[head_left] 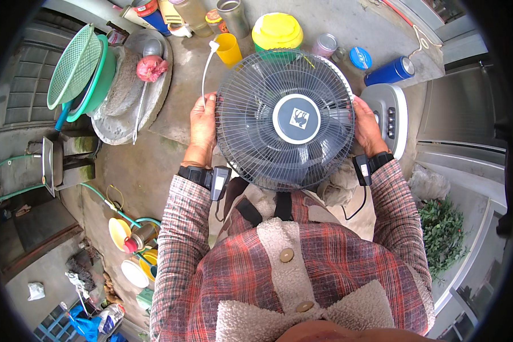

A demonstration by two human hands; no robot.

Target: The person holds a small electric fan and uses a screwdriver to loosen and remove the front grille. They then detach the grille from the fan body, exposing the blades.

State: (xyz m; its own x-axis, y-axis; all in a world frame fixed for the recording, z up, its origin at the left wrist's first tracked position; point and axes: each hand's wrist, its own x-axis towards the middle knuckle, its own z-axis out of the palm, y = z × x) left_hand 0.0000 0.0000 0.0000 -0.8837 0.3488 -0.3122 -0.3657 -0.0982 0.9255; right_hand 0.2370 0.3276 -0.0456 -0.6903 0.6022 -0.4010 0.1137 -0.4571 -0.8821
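Observation:
A round fan head (251, 142) with a wire grille, dark blades and a grey hub plate fills the centre. My left hand (202, 128) grips the rim on the left, a thin white cord with a small plug (212, 48) beside its fingers. My right hand (368, 128) is closed on the opposite rim. A grey-and-white base with buttons (397, 114) lies just right of that hand. Behind the fan stand a yellow cup (228, 51) and a yellow-lidded green container (276, 31). Crumpled pale cloth (336, 188) shows below the fan's right side.
A concrete ledge (171, 102) holds jars, a blue bottle (385, 74) and a blue lid (359, 58). At left are green colanders (68, 71), a stone slab (114, 122) and a red item (151, 67). Hoses, basins (134, 273) and bags are on the lower-left floor; leafy greens (442, 228) lie at right.

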